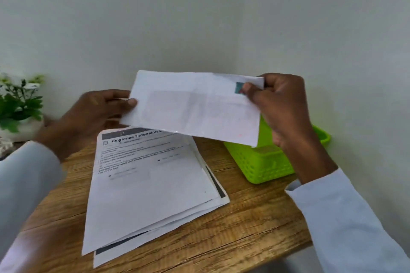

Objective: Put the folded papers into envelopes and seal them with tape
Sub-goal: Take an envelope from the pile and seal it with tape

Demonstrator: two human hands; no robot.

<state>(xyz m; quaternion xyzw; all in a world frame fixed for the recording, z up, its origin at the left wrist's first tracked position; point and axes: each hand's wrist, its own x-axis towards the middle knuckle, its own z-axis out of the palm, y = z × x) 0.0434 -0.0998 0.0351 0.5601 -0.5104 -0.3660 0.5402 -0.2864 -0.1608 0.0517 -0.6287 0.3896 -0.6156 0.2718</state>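
A long white paper envelope with a teal stamp is held above the wooden table and its stack of printed white sheets. Left hand pinches its left end; right hand pinches the stamped corner, each grip holding the envelope.

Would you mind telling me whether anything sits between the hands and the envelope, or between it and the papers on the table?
Nothing visible does. Both hands, left and right, already hold the envelope by its ends, above the papers on the table.
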